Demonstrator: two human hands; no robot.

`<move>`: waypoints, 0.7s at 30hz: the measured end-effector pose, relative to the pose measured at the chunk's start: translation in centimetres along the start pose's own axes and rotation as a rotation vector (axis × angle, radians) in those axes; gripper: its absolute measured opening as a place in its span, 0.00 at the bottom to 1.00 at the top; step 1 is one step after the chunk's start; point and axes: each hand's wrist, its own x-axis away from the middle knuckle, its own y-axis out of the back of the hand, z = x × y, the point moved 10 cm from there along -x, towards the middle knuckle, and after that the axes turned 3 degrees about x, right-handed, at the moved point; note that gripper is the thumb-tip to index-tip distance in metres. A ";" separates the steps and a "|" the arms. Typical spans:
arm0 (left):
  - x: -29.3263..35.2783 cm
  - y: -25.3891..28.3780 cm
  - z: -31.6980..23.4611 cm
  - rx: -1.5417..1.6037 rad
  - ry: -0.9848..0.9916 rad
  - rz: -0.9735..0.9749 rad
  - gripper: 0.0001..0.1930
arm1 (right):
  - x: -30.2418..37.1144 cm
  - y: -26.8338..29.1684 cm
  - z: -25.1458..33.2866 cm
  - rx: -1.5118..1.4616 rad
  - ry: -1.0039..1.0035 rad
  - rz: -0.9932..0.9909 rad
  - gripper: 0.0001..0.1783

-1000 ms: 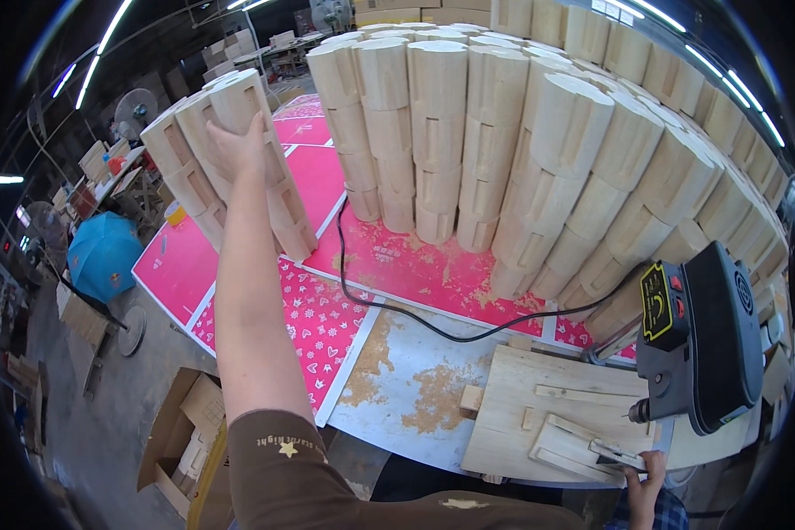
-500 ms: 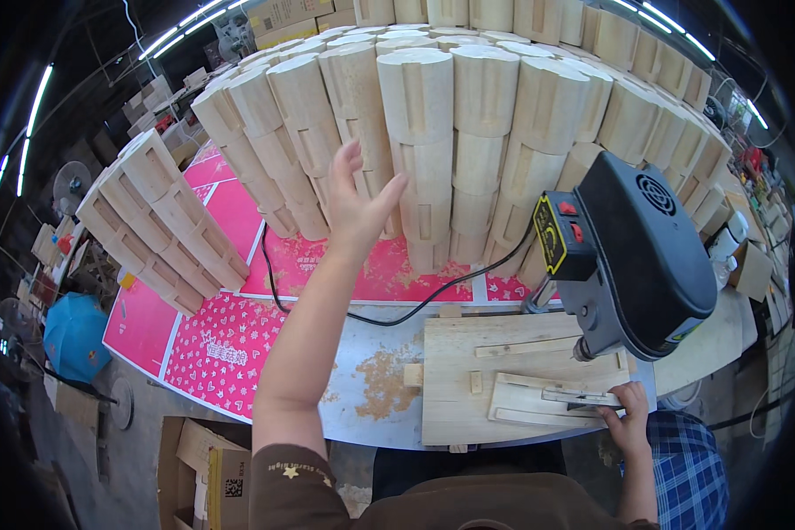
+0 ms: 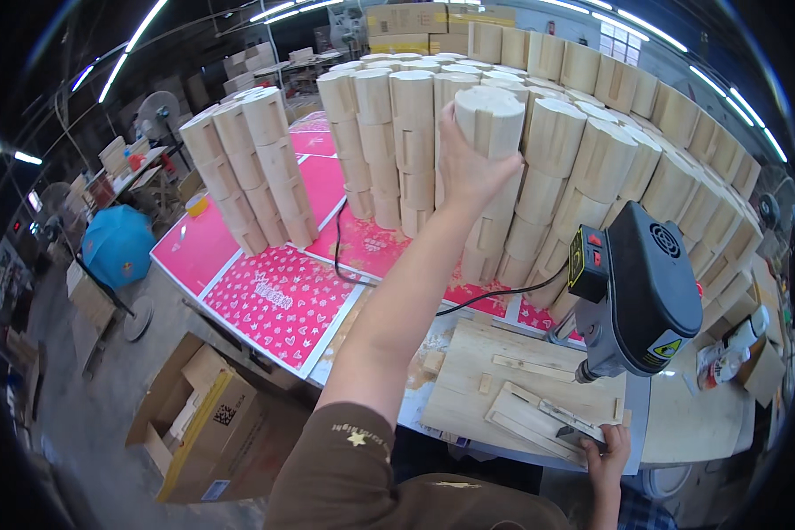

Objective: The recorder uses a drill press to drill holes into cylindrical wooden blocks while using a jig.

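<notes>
Left hand: your left hand [image 3: 477,177] has its fingers clamped around the top wooden block [image 3: 490,108], thumb on the right side.
Block's place: it sits atop a column among the stacked columns [image 3: 412,132]; whether it is lifted clear, you cannot tell.
Handling: grip with thumb and fingers opposed, and make any lift straight up, without nudging neighbouring columns.
Right hand: your right hand [image 3: 608,452] touches the end of the metal fitting [image 3: 581,432] on the wooden jig [image 3: 518,413]; you cannot tell how tightly its fingers close. Steady pressure suits it, clear of the drill [image 3: 654,287].
Wood: pale, smooth-looking, rounded, with lobed tops and recessed slots.
Pink sheets [image 3: 269,296]: flat, printed, partly dusted with shavings.
</notes>
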 end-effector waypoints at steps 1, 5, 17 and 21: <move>1.3 1.7 -1.1 0.001 -0.041 -0.024 0.51 | 0.0 0.1 -0.1 -0.012 -0.006 -0.009 0.17; 8.2 3.6 -3.8 0.035 -0.041 0.434 0.50 | -0.1 -0.2 -0.6 -0.008 -0.026 0.054 0.17; 31.6 1.3 -2.1 -0.434 0.085 1.531 0.45 | -2.1 -1.3 -0.6 -0.017 0.097 0.235 0.16; 31.9 -0.2 -1.8 -0.476 0.108 1.549 0.46 | -2.6 -1.1 -0.7 -0.094 0.118 0.241 0.16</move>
